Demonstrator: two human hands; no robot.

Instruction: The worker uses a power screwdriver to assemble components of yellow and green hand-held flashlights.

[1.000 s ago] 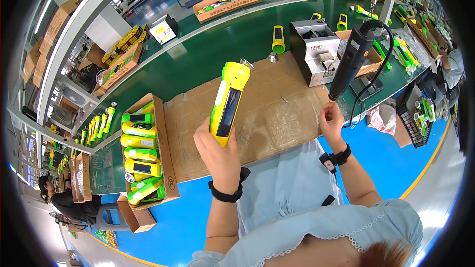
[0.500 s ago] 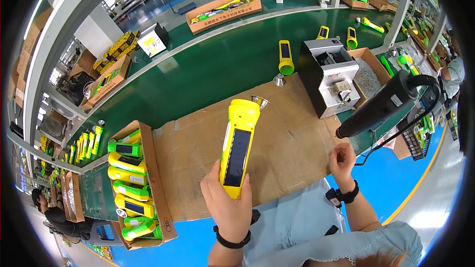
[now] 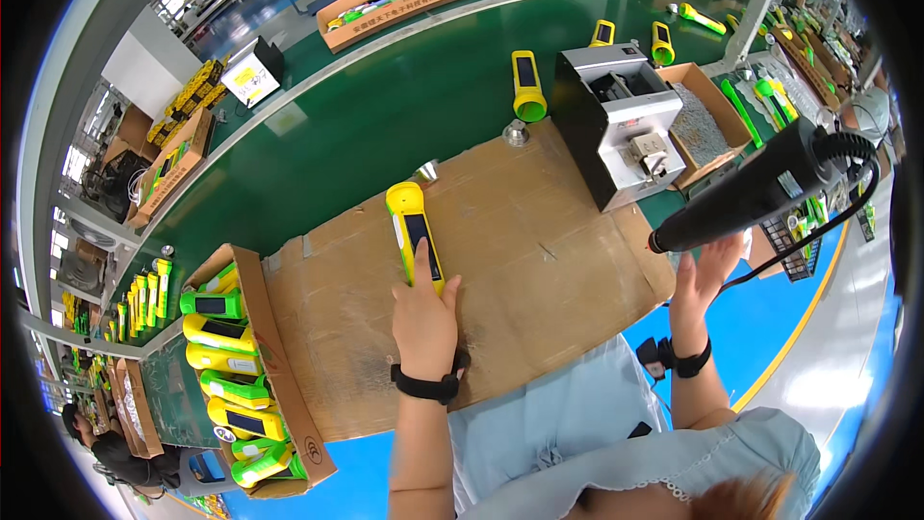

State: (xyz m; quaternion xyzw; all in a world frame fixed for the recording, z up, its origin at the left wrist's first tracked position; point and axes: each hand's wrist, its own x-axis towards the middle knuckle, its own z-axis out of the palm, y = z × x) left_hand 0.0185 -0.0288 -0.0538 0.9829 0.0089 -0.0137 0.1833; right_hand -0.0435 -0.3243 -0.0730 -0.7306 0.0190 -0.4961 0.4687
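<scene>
A yellow flashlight [image 3: 405, 202] with a dark solar panel lies on the brown cardboard sheet [image 3: 539, 231]. My left hand [image 3: 426, 327] grips its near end, thumb on the right side, index finger stretched along the panel. The other left fingers are partly hidden. Just below the hanging black electric screwdriver [image 3: 736, 195], my right hand [image 3: 705, 279] is raised with its fingers extended and nothing visible in it. The driver's tip points down-left, close to my right fingers; whether they touch its body I cannot tell. A small silver reflector cup [image 3: 427, 171] lies beyond the flashlight head.
At left, a cardboard box [image 3: 289, 395] holds several yellow and green flashlights. A grey-black screw feeder machine [image 3: 626, 125] stands at the back right, beside a box of small metal parts [image 3: 701, 125]. Beyond the cardboard, a yellow flashlight body [image 3: 527, 87] stands near another reflector cup [image 3: 516, 134].
My left hand has lowered the flashlight onto the cardboard and laid its index finger along the panel. My right hand has risen toward the screwdriver, its curled fingers opening out.
</scene>
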